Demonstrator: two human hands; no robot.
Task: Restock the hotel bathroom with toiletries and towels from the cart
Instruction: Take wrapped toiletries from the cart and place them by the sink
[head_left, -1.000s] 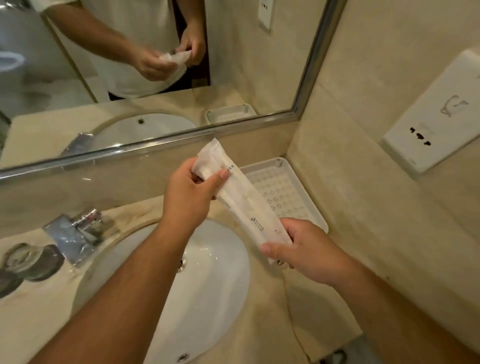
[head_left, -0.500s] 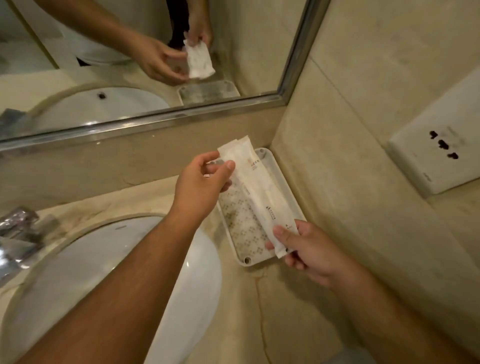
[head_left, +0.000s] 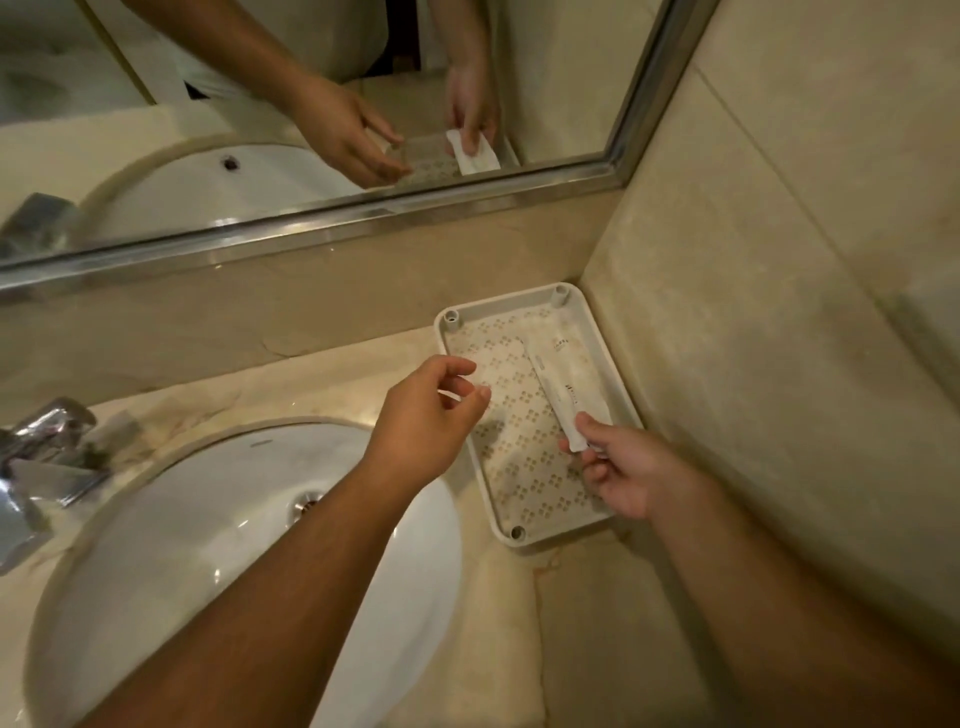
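Resting in tray, packet in right hand

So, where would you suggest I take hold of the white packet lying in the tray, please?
Pinch the packet at its near end, coming from the front. It lies flat and lengthwise by the right rim of the tray, with the wall close alongside, so the sides look cramped. The right hand pinches that end now.

Long white sachet lying along the tray's right side
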